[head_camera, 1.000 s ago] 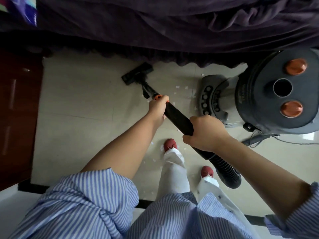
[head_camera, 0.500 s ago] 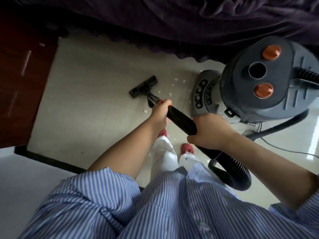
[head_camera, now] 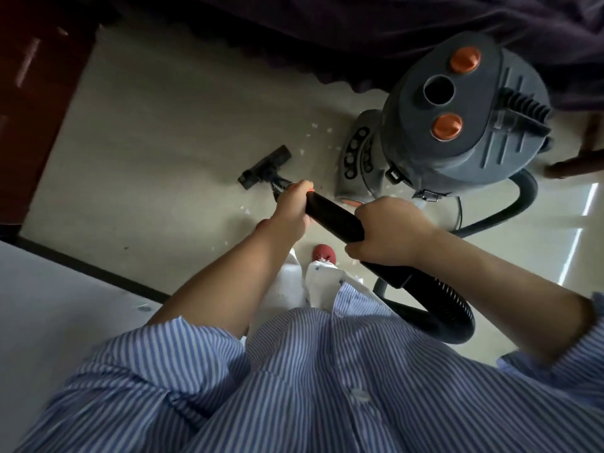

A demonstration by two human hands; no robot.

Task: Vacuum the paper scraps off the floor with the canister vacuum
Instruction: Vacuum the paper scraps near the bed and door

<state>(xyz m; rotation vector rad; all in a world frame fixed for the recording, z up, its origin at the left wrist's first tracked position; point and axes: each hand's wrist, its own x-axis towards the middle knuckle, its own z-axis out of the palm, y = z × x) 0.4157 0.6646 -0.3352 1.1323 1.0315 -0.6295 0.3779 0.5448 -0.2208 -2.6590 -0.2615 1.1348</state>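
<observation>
Hands: left (head_camera: 292, 207) and right (head_camera: 385, 230) both clenched around wand (head_camera: 333, 217); nozzle (head_camera: 265, 165) flat on floor (head_camera: 147, 142) beside scraps (head_camera: 318, 130).

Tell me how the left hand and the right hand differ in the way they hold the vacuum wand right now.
The left hand grips the wand farther down, toward the floor nozzle; the right hand grips it higher, close to the ribbed hose. The left hand sits by the wand's orange collar; the right hand sits on plain black tube, nearer the canister. Both have fingers curled round the wand.
</observation>
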